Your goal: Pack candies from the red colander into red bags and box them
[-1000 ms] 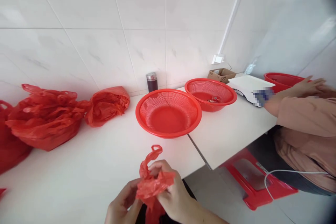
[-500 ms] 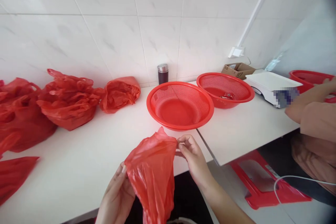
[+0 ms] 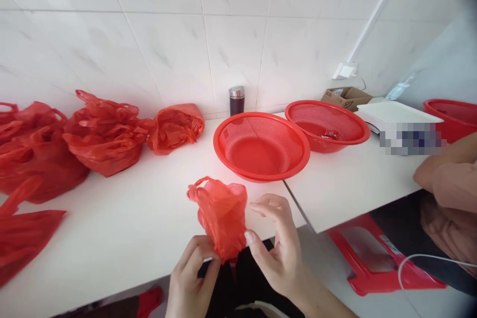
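A thin red plastic bag (image 3: pixel 225 213), gathered and crumpled, is held up over the table's front edge. My left hand (image 3: pixel 196 271) pinches its lower left part between thumb and fingers. On the bag's right side is my right hand (image 3: pixel 278 243), its thumb and fingers spread apart, the thumb tip beside the bag. Just behind the bag stands a red perforated basket (image 3: pixel 261 154) with nothing visible in it.
Filled red bags (image 3: pixel 108 144) line the left. A second red basket (image 3: pixel 328 124) holds small items. Behind are a dark cup (image 3: pixel 236 102) and a cardboard box (image 3: pixel 346 98). A white scale (image 3: pixel 398 112) and a person's arm (image 3: pixel 443 156) are at right.
The red bag has gone from hanging long to bunched up. My left hand has moved right and grips lower; my right hand has let go of the bag's top edge and opened.
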Demonstrator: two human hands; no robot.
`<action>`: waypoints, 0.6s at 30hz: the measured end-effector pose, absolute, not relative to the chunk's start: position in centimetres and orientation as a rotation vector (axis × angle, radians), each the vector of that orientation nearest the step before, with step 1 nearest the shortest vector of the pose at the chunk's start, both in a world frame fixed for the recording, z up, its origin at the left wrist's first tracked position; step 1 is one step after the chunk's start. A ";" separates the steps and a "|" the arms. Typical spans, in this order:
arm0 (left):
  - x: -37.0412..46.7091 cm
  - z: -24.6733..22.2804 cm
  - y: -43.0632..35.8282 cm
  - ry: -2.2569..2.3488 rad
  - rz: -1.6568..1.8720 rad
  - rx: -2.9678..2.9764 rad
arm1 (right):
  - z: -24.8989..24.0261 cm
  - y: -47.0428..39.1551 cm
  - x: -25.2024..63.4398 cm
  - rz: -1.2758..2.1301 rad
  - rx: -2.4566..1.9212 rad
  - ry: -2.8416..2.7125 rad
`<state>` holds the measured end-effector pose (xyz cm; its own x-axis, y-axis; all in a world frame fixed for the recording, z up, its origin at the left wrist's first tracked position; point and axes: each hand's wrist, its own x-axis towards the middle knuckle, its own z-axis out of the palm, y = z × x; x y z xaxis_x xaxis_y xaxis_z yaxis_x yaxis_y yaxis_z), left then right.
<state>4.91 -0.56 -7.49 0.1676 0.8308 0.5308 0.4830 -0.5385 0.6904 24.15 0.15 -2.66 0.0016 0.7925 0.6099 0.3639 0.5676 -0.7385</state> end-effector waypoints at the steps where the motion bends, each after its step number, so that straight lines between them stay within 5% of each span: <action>1: 5.0 -7.7 -0.7 1.258 1.308 2.126 | -2.6 0.1 24.1 0.483 -0.999 -1.610; 8: 5.9 -8.2 -1.2 1.326 1.126 2.145 | -3.1 0.8 23.0 1.132 -1.086 -1.556; 14: 5.2 -7.6 -0.5 1.327 0.736 1.871 | -5.0 1.6 24.4 1.265 -0.984 -1.172; 18: 3.5 -7.3 0.0 1.675 1.297 1.781 | -5.6 1.5 25.5 1.233 -0.971 -1.184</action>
<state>3.52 0.03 -7.33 -0.1314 0.9231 0.3615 0.5812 -0.2237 0.7824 25.52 1.53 -5.63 -0.0469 0.9909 0.1264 -0.1668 0.1170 -0.9790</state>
